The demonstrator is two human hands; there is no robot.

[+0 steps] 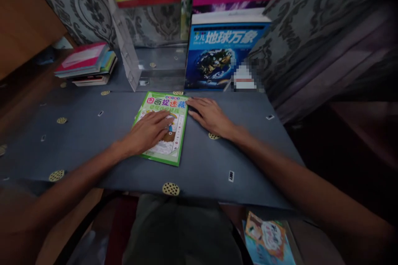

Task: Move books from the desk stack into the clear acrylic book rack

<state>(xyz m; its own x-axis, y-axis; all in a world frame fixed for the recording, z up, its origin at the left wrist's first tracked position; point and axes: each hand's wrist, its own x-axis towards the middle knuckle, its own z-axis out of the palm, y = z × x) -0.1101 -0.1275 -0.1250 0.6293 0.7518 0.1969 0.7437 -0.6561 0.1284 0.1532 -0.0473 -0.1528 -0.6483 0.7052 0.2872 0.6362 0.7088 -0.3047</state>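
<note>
A green-bordered children's activity book (161,128) lies flat near the middle of the surface (199,176), its long axis running near to far, with the far end leaning slightly right. Its multicoloured Chinese title sits at the far end and faces the person. The thin, glossy paper cover shows a printed picture, partly hidden.

The left hand (145,132) is open and rests palm-down on the near-left part of the cover, its fingers extended toward the right and not gripping. The right hand (209,116) is also open, lying flat on the surface, with its fingertips (190,105) at the book's right edge. Both forearms reach in from the near corners.

The dark blue-grey surface has a smooth covering dotted with small round prints. Beyond it, a blue Earth-covered book (217,54) stands upright against grey damask wallpaper (314,33), beside a clear plastic holder (126,47). A stack of books (87,64) lies far left.
</note>
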